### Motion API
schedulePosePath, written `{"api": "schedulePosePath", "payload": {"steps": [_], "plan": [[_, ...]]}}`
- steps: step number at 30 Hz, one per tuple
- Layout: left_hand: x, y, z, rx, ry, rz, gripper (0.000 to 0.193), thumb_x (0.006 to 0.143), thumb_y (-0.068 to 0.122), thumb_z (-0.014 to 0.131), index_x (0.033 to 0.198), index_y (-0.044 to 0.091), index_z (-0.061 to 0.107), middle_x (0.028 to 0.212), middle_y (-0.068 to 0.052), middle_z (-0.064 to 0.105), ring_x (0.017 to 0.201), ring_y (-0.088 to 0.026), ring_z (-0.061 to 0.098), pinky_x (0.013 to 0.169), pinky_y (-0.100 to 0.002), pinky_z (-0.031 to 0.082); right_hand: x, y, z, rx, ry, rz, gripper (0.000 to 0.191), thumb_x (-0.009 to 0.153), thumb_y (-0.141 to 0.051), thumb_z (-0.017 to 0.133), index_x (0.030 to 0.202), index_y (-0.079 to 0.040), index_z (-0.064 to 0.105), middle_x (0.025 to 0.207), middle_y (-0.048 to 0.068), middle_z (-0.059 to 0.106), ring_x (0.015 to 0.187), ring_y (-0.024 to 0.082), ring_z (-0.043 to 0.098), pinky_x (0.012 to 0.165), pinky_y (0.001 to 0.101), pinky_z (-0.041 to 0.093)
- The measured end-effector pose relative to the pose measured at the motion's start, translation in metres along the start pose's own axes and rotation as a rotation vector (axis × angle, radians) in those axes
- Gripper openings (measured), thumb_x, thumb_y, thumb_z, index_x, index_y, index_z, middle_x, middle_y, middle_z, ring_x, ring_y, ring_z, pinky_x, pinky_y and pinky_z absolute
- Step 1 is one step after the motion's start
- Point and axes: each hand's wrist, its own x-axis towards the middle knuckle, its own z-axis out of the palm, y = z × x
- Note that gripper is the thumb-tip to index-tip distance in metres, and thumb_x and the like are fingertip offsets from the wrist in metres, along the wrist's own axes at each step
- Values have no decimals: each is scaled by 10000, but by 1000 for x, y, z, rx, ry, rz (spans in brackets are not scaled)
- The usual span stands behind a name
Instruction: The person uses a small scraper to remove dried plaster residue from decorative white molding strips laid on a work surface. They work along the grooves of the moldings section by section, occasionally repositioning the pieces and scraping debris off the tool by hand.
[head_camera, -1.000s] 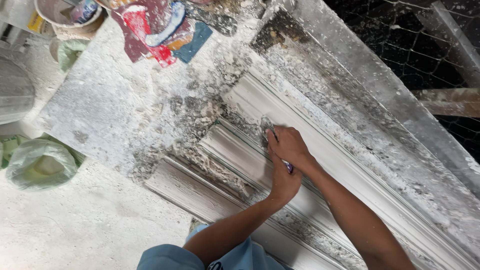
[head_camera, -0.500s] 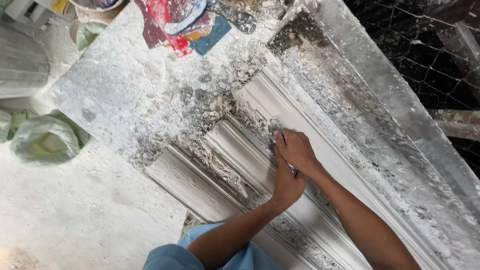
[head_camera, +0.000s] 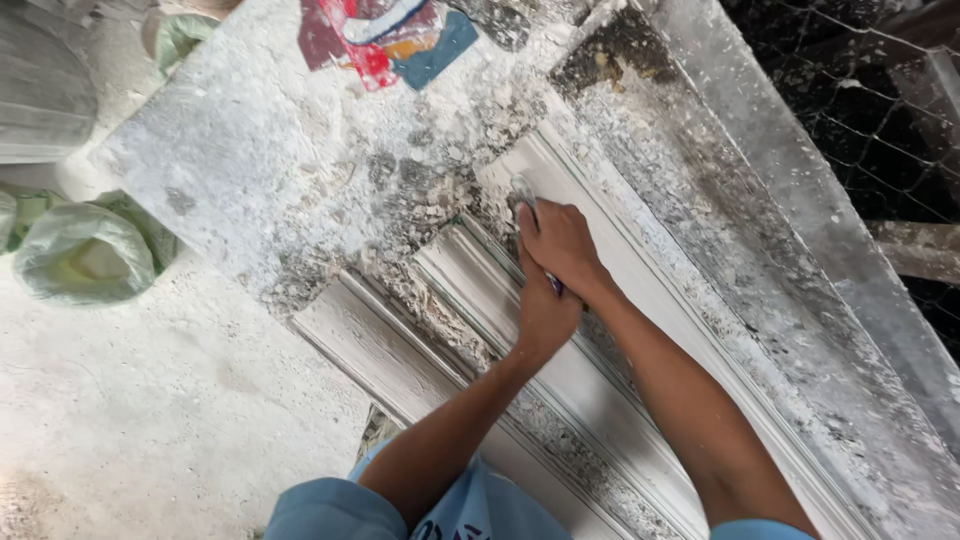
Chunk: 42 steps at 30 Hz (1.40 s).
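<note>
Plaster mouldings on a dusty desk, both hands closed round one small scraping tool.

Item: three white profiled mouldings (head_camera: 470, 290) lying side by side along the desk (head_camera: 230, 150), amid plaster crumbs (head_camera: 420, 200). Right hand (head_camera: 560, 240) gripped shut on a small tool (head_camera: 522, 190), its tip at the upper moulding's end; left hand (head_camera: 545, 310) clasped just beneath, seemingly to steady the stroke (handle largely hidden). Nearby: pale bag (head_camera: 80, 255) on the floor, coloured printed sheet (head_camera: 385, 35) at the desk's far edge, wire mesh (head_camera: 850, 110) beyond.
</note>
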Motion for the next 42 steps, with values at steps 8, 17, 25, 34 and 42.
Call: {"api": "schedulePosePath", "payload": {"steps": [8, 17, 25, 34, 42], "plan": [[13, 4, -10, -75, -59, -136, 997, 860, 108, 590, 1621, -15, -44, 1238, -340, 662, 1026, -415, 733, 810, -425, 590, 17, -5, 6, -6, -60, 55, 472, 1046, -365, 496, 798, 15, 627, 780, 271, 662, 764, 472, 655, 752, 550, 514], [16, -4, -20, -112, -57, 107, 942, 899, 65, 619, 1630, 10, 27, 1416, -296, 527, 1094, -305, 638, 794, -342, 572, 21, -10, 15, -42, 41, -5, 466, 1024, -377, 523, 796, 6, 659, 818, 287, 664, 820, 498, 636, 787, 574, 503], [11, 38, -27, -57, -113, -123, 961, 918, 113, 578, 1623, 130, -75, 1092, -222, 643, 544, -217, 629, 385, -345, 483, 18, -27, -7, 7, -21, 40, 419, 992, -376, 504, 834, -21, 663, 830, 252, 681, 814, 482, 651, 801, 569, 496], [-11, 36, -67, 87, -137, 46, 859, 926, 37, 503, 1630, 81, 13, 1279, -292, 571, 887, -332, 605, 675, -432, 552, -26, -33, -25, 296, -125, 115, 467, 1017, -439, 522, 1087, -22, 720, 945, 160, 733, 867, 294, 683, 818, 409, 531], [-57, -5, -82, 351, -98, 607, 675, 996, 107, 580, 1536, -122, 247, 1488, -387, 425, 1369, -525, 473, 1113, -512, 428, -166, -4, -16, 822, -26, 235, 517, 1042, -457, 479, 1366, -84, 630, 1156, 32, 729, 1015, 150, 669, 878, 337, 546]]}}
